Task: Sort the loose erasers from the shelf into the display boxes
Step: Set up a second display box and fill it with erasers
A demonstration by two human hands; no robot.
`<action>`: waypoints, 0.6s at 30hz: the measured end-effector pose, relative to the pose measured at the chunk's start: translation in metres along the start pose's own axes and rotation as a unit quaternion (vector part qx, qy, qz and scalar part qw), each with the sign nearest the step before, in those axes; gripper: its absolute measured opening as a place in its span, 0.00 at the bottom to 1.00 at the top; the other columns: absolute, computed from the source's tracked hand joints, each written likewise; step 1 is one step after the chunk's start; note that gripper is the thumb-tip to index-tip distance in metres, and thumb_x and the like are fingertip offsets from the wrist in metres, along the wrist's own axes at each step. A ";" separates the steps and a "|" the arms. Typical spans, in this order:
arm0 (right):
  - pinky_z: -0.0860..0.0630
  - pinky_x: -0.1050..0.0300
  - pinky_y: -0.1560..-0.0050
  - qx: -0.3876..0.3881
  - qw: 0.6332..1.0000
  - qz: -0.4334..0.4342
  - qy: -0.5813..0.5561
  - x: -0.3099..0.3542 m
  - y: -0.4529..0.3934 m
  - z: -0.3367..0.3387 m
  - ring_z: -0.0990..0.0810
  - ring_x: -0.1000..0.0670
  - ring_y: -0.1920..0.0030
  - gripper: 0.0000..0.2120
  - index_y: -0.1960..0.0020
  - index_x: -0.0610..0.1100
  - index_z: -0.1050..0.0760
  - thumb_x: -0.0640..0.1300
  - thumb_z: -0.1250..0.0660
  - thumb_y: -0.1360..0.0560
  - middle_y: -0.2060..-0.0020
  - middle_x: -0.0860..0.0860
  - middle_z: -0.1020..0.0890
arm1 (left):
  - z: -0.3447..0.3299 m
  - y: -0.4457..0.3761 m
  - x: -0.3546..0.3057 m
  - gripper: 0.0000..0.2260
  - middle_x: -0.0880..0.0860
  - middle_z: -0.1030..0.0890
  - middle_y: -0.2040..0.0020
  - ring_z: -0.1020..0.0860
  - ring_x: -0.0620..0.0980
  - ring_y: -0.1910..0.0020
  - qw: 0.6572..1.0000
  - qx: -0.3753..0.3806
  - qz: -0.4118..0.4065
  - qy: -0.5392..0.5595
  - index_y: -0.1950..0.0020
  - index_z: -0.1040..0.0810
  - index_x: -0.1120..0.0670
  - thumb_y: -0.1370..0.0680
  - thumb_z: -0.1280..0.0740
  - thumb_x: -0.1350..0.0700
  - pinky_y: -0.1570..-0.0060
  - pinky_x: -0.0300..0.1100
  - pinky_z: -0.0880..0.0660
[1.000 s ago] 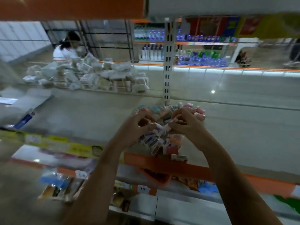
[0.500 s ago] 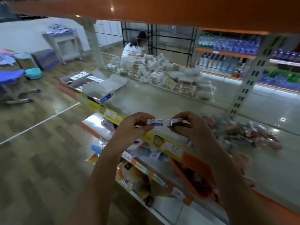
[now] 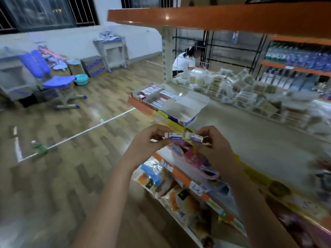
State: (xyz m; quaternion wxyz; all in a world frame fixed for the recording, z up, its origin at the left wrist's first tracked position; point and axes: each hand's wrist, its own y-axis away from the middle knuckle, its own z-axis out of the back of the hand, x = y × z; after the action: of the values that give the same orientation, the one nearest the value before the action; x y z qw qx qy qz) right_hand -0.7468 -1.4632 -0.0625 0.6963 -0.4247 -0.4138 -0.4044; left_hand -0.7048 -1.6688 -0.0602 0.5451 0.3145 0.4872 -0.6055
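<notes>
Stretching away beyond both hands, the grey shelf [image 3: 250,140] with its orange edge runs from the near right to the far left, under an orange upper shelf [image 3: 215,18] above the hands. Left of the hands lies the wood-pattern floor [image 3: 62,158], crossed by a white line [image 3: 89,130], with a blue chair [image 3: 59,83] well off to the far left. Beyond the hands and slightly left, at the shelf's far end, stand the display boxes [image 3: 152,94], holding rows of small packs, with an open white lid [image 3: 186,104] on their near side. Far beyond the right hand, a heap of clear-wrapped packets [image 3: 250,92] sits behind a wire rail, and a person in a white top [image 3: 184,61] crouches behind the shelving. Below the hands, a lower shelf carries bagged snacks [image 3: 170,187]. The left hand [image 3: 148,142] pinches one white-and-blue eraser [image 3: 174,136] between thumb and curled fingers; the right hand [image 3: 213,147] pinches a second eraser [image 3: 194,136] the same way. The two erasers meet end to end between the hands, held in the air above the shelf's front edge.
</notes>
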 end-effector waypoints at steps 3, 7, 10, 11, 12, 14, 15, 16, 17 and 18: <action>0.30 0.75 0.65 0.011 0.999 0.000 0.031 -0.001 -0.023 -0.030 0.24 0.65 0.64 0.14 0.59 0.54 0.30 0.39 0.29 0.29 0.63 0.59 0.22 | 0.030 -0.018 0.020 0.13 0.41 0.18 0.60 0.22 0.39 0.63 1.000 -0.005 0.001 0.007 0.55 0.20 0.40 0.27 0.28 0.60 0.61 0.30 0.28; 0.31 0.78 0.64 0.011 0.997 0.018 0.075 -0.007 -0.070 -0.060 0.25 0.68 0.62 0.16 0.59 0.55 0.32 0.37 0.30 0.29 0.63 0.59 0.23 | 0.062 -0.050 0.053 0.13 0.44 0.18 0.58 0.22 0.43 0.61 1.000 -0.007 -0.001 0.005 0.54 0.20 0.40 0.27 0.28 0.60 0.60 0.32 0.27; 0.31 0.77 0.64 0.007 0.994 0.026 0.106 -0.019 -0.113 -0.079 0.24 0.68 0.62 0.15 0.58 0.55 0.31 0.37 0.30 0.29 0.63 0.59 0.22 | 0.082 -0.082 0.077 0.12 0.42 0.18 0.57 0.23 0.42 0.61 1.000 -0.012 -0.003 -0.007 0.53 0.21 0.37 0.27 0.28 0.56 0.60 0.32 0.27; 0.31 0.76 0.64 0.002 0.993 0.024 0.115 -0.025 -0.127 -0.084 0.24 0.67 0.61 0.14 0.57 0.54 0.31 0.37 0.30 0.29 0.63 0.59 0.22 | 0.088 -0.094 0.084 0.11 0.41 0.18 0.58 0.23 0.41 0.62 1.000 -0.010 -0.003 -0.010 0.53 0.21 0.37 0.27 0.28 0.54 0.60 0.32 0.27; 0.30 0.74 0.63 -0.004 0.992 0.020 0.123 -0.031 -0.143 -0.087 0.24 0.67 0.61 0.12 0.57 0.52 0.30 0.37 0.30 0.30 0.62 0.59 0.22 | 0.093 -0.107 0.091 0.09 0.41 0.19 0.59 0.24 0.41 0.62 1.000 -0.006 -0.001 -0.009 0.53 0.21 0.37 0.28 0.29 0.52 0.60 0.32 0.27; 0.30 0.74 0.63 -0.018 0.990 0.019 0.138 -0.039 -0.173 -0.085 0.23 0.66 0.61 0.13 0.57 0.52 0.30 0.37 0.30 0.30 0.63 0.60 0.22 | 0.101 -0.135 0.101 0.08 0.40 0.19 0.60 0.24 0.41 0.62 1.000 -0.003 0.009 0.001 0.54 0.20 0.39 0.29 0.28 0.51 0.60 0.34 0.27; 0.30 0.74 0.63 -0.022 0.989 0.015 0.149 -0.042 -0.188 -0.081 0.23 0.65 0.61 0.14 0.57 0.54 0.31 0.37 0.30 0.31 0.62 0.61 0.23 | 0.104 -0.151 0.105 0.09 0.40 0.19 0.61 0.24 0.41 0.62 1.000 0.000 0.010 0.005 0.54 0.20 0.39 0.28 0.28 0.54 0.60 0.34 0.27; 0.29 0.73 0.62 -0.019 0.987 0.000 0.160 -0.045 -0.202 -0.076 0.23 0.63 0.61 0.15 0.58 0.55 0.32 0.38 0.30 0.31 0.62 0.61 0.23 | 0.104 -0.166 0.109 0.11 0.41 0.19 0.61 0.24 0.41 0.63 1.000 0.005 0.010 0.007 0.55 0.20 0.40 0.28 0.27 0.57 0.60 0.33 0.27; 0.28 0.69 0.60 -0.014 0.985 -0.019 0.170 -0.048 -0.214 -0.070 0.22 0.59 0.60 0.15 0.58 0.55 0.32 0.38 0.30 0.31 0.62 0.61 0.22 | 0.104 -0.181 0.112 0.12 0.41 0.19 0.62 0.23 0.41 0.63 1.000 0.011 0.011 0.011 0.55 0.21 0.40 0.28 0.27 0.59 0.60 0.33 0.27; 0.26 0.61 0.57 -0.009 0.983 -0.034 0.179 -0.052 -0.225 -0.064 0.21 0.54 0.59 0.15 0.59 0.54 0.32 0.38 0.30 0.31 0.62 0.60 0.22 | 0.102 -0.195 0.114 0.13 0.41 0.19 0.62 0.23 0.40 0.63 1.000 0.020 0.013 0.017 0.55 0.21 0.40 0.28 0.27 0.60 0.60 0.32 0.27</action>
State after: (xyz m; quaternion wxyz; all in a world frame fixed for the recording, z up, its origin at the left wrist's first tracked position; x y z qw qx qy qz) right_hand -0.9550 -1.5823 -0.0715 0.7410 -0.3375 -0.2931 -0.5011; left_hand -0.9013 -1.8181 -0.0825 0.5378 0.3417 0.4803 -0.6028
